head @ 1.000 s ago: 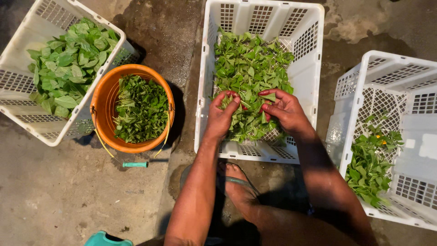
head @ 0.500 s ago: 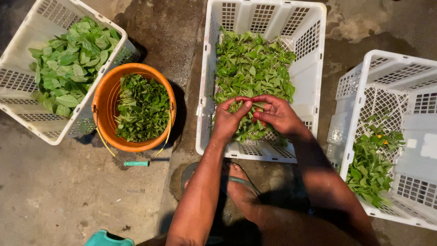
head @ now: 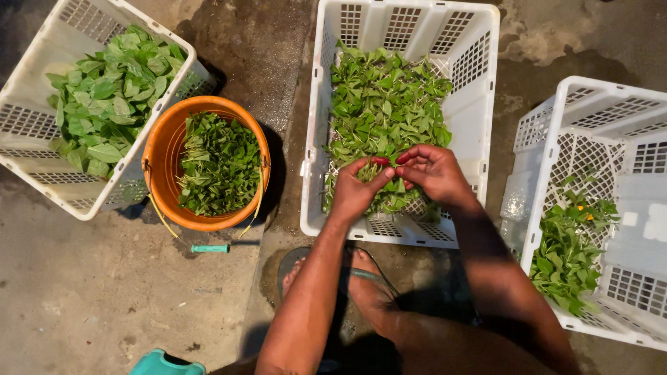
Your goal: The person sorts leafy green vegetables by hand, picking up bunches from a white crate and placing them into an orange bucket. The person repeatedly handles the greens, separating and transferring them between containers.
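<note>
My left hand (head: 356,191) and my right hand (head: 436,173) meet over the near end of the middle white crate (head: 479,104), fingertips together on a small leafy sprig (head: 386,182) pinched between them. Below them lies the crate's heap of green leafy stems (head: 384,111). The sprig is mostly hidden by my fingers.
An orange bucket (head: 161,149) with picked green leaves stands to the left. A white crate (head: 42,139) of broad leaves sits at far left, another white crate (head: 597,111) with some leaves at right. My sandalled foot (head: 354,278) rests on wet concrete; a teal object (head: 165,364) pokes in below.
My hands have drawn closer together and lifted slightly from the heap, pinching a sprig between the fingertips.
</note>
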